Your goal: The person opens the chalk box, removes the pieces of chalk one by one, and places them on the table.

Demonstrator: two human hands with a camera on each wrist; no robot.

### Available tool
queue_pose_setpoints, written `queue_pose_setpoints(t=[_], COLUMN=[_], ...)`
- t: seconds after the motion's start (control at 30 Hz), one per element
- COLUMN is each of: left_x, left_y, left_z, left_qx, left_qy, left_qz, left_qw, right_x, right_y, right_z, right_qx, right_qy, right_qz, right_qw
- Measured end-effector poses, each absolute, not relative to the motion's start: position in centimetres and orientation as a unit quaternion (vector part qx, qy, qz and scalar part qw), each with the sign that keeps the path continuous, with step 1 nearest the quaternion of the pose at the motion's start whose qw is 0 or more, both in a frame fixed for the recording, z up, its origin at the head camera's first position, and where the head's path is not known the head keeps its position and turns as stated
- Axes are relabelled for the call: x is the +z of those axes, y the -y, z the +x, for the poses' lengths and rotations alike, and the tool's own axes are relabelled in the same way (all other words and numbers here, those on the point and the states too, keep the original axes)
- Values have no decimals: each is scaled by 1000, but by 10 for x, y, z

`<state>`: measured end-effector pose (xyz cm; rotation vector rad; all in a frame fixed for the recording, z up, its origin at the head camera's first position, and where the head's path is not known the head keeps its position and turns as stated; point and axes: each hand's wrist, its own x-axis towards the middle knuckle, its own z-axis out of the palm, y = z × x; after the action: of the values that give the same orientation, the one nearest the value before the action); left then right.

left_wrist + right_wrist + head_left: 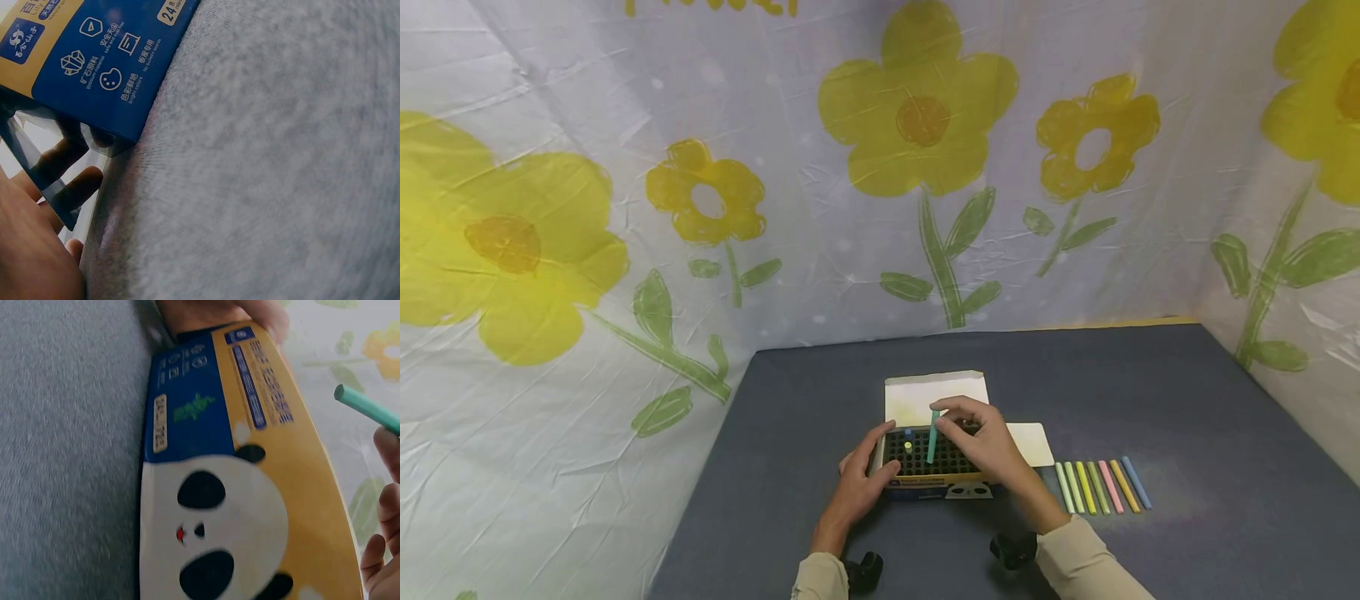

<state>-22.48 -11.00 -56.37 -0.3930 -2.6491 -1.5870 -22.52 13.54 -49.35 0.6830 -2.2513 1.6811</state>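
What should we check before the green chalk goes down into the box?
1. Right hand pinches the teal chalk: ok.
2. Left hand grips the chalk box to steady it: ok.
3. Box lid is flipped open, out of the way: ok.
4. Chalk stands nearly upright above the black grid: ok.
5. Tip lined up with a free hole: cannot tell.
6. Loose chalks lie apart on the table, clear of the hands: ok.

Soft even light, edge-warped head view, blurry wrist close-ups.
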Motion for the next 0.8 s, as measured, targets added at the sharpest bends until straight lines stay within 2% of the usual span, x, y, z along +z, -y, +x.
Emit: queue_pose_setpoints(t=[0.23, 0.47, 0.8], left_x=[-562, -564, -563], left_y=[110, 110, 110], left_z=[-224, -225, -225], left_qx=[-511, -518, -519], left_qy=[851, 846, 846], left_qz=[-122, -125, -124], left_qw=[12, 12, 10], right_x=[-476, -496, -498], right_y=[-150, -173, -203], right_z=[-215, -224, -221], right_qx=[572, 568, 575], right_qy=[782, 788, 792], right_qz=[214, 199, 174], right_qw=[122, 133, 109])
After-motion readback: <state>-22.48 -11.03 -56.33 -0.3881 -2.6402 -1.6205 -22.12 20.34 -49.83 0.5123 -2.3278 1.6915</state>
